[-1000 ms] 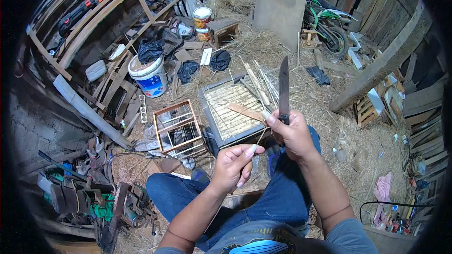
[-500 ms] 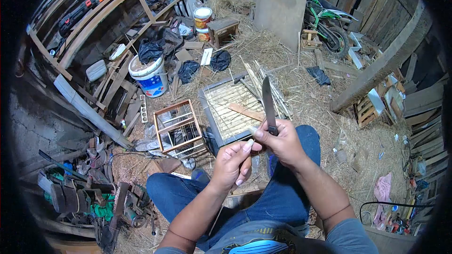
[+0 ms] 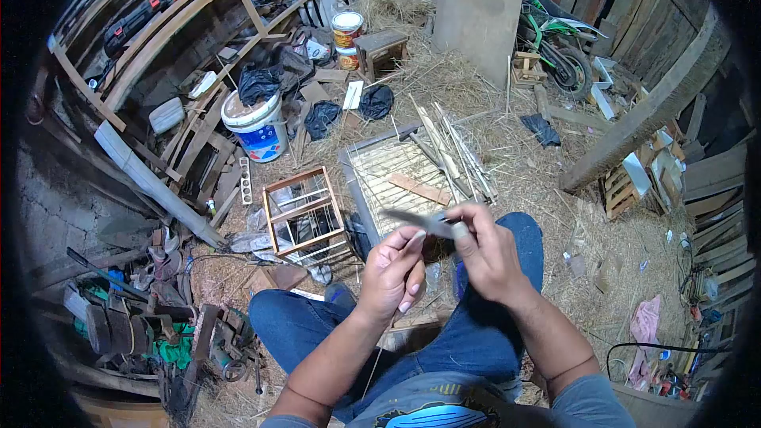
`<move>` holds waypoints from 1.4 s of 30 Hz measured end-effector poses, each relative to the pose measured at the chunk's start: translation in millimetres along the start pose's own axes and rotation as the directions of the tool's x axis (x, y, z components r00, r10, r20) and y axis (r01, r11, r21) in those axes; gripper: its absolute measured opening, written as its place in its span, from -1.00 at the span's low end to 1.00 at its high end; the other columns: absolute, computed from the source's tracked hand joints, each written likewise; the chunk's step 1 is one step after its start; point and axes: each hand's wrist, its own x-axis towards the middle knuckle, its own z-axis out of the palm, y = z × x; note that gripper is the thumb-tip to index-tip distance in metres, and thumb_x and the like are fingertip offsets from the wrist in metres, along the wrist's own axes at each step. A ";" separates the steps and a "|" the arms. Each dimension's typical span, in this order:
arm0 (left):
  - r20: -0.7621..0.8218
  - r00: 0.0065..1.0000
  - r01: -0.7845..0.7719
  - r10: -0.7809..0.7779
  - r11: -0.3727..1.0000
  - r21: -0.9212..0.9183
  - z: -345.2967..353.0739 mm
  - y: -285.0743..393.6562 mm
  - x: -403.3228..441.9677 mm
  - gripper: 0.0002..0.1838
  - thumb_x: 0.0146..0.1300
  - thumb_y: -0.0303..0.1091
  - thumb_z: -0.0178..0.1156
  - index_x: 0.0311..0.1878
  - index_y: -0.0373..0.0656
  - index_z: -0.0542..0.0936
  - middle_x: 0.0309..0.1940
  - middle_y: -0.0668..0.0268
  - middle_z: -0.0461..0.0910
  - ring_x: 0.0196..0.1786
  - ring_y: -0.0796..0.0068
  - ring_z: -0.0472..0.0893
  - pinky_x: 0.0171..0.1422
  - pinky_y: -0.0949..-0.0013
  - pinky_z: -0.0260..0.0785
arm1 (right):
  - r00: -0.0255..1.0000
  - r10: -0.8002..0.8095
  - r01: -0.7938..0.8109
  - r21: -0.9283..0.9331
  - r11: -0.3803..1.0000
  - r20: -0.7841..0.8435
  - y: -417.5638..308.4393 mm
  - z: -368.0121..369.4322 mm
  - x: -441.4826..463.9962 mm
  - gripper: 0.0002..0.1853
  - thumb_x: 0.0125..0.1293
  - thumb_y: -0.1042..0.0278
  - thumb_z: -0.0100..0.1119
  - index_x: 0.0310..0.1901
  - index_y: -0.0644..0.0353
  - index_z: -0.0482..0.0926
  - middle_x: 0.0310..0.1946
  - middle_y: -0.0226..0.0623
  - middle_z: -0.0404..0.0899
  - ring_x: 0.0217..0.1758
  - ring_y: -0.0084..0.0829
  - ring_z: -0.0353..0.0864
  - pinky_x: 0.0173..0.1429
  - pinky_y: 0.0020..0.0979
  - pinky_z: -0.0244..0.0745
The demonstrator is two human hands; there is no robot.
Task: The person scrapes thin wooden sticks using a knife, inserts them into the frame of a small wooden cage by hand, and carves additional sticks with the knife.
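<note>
Head view: knife point(image 3: 420, 222), grey-bladed, blurred.

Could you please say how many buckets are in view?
3: a large bucket at left; beside the stool, an upper bucket stacked on a lower bucket. Others may be hidden.

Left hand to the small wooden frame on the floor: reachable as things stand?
Probably yes, perhaps with a lean: nothing visible seems to stand between the left hand and the wooden frame. However, the knife blade sits close to that hand, whose pinch would likely need opening first.
</note>
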 end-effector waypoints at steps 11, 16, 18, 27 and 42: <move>-0.113 0.959 -0.227 0.260 0.943 0.245 3.3 -8.7 -2.9 -0.77 0.46 -0.55 0.07 0.08 -0.38 0.61 -0.59 0.28 0.56 -0.72 0.67 0.34 -0.66 0.59 0.16 | 0.972 -0.230 0.230 -0.335 0.914 0.038 -0.4 -0.1 -6.1 -0.80 0.26 0.23 0.34 -0.20 0.13 0.62 -0.44 -0.24 0.65 -0.42 -0.15 0.64 -0.35 -0.22 0.49; -0.072 0.952 -0.260 0.296 0.913 0.313 6.2 -9.6 -7.4 -0.67 0.45 -0.54 0.10 0.23 -0.37 0.59 -0.57 0.29 0.57 -0.68 0.69 0.35 -0.65 0.60 0.15 | 0.963 -0.262 0.267 -0.342 0.901 0.063 -2.0 -2.9 -3.8 -0.80 0.25 0.21 0.34 -0.20 0.12 0.62 -0.46 -0.26 0.65 -0.46 -0.17 0.63 -0.38 -0.24 0.48; -0.068 0.955 -0.256 0.290 0.915 0.311 4.5 -8.3 -7.7 -0.67 0.44 -0.53 0.11 0.23 -0.36 0.59 -0.57 0.29 0.57 -0.69 0.69 0.35 -0.65 0.61 0.15 | 0.966 -0.251 0.259 -0.349 0.901 0.067 -4.4 -5.0 -2.9 -0.79 0.24 0.21 0.35 -0.21 0.12 0.62 -0.46 -0.27 0.65 -0.45 -0.18 0.64 -0.38 -0.24 0.49; -0.085 0.962 -0.214 0.258 0.913 0.347 -2.2 -6.5 -8.1 -0.67 0.46 -0.46 0.15 0.23 -0.33 0.59 -0.60 0.34 0.53 -0.67 0.70 0.36 -0.64 0.61 0.16 | 0.980 -0.185 0.138 -0.435 0.890 -0.068 15.3 -8.2 8.8 -0.80 0.31 0.13 0.31 -0.22 0.07 0.67 -0.51 -0.22 0.64 -0.48 -0.20 0.67 -0.42 -0.23 0.50; -0.040 0.996 -0.067 0.074 0.986 0.155 -2.2 -1.0 -4.6 -0.59 0.53 -0.40 0.03 0.36 -0.34 0.46 -0.68 0.49 0.37 -0.75 0.71 0.23 -0.63 0.55 0.10 | 0.966 -0.255 0.253 -0.329 0.910 0.037 4.8 -3.7 11.3 -0.81 0.27 0.15 0.34 -0.25 0.06 0.62 -0.54 -0.27 0.61 -0.47 -0.19 0.64 -0.42 -0.22 0.48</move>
